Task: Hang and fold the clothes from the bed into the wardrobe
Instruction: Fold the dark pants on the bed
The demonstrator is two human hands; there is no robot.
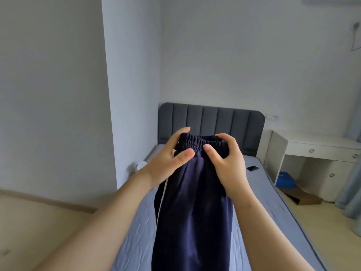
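Observation:
Dark navy trousers (193, 208) with an elastic waistband and a white side stripe hang in the air above the bed (261, 204). My left hand (170, 159) grips the left end of the waistband, thumb in front, fingers behind. My right hand (226, 163) grips the right end the same way. The two hands are close together, so the waistband is bunched between them. The trouser legs drop straight down and out of the frame's bottom edge. No wardrobe is in view.
The bed has a blue-grey mattress and a dark grey padded headboard (211, 122). A black phone (252, 168) lies on the mattress at the right. A white desk with drawers (320, 147) stands right of the bed, a hanger (355, 38) on the wall above it.

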